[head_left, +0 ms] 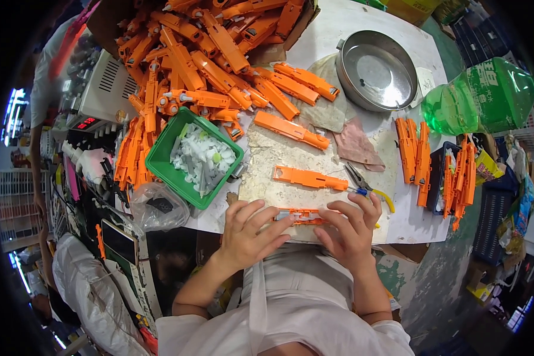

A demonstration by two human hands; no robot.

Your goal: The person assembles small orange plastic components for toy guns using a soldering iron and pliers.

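At the near edge of the table lies an orange plastic housing (302, 217), its inner side up, with pale pieces set in it. My left hand (247, 232) holds its left end, fingertips on the part. At the right end, the thumb and fingers of my right hand (353, 230) close around it; the fingers partly hide both ends. Just beyond lies another orange housing (311, 178), and farther off a third one (291, 130). Pliers (357, 177) with yellow handles lie beyond my right hand, beside a thin tool with a blue handle (358, 191).
A green bin (154, 157) of small white plastic pieces stands left. Behind it, orange housings (187, 62) heap out of a cardboard box. A round metal pan (343, 74) sits at the far right, near a large green bottle (492, 98). More housings (422, 157) lie right, beside a dark container (437, 172).
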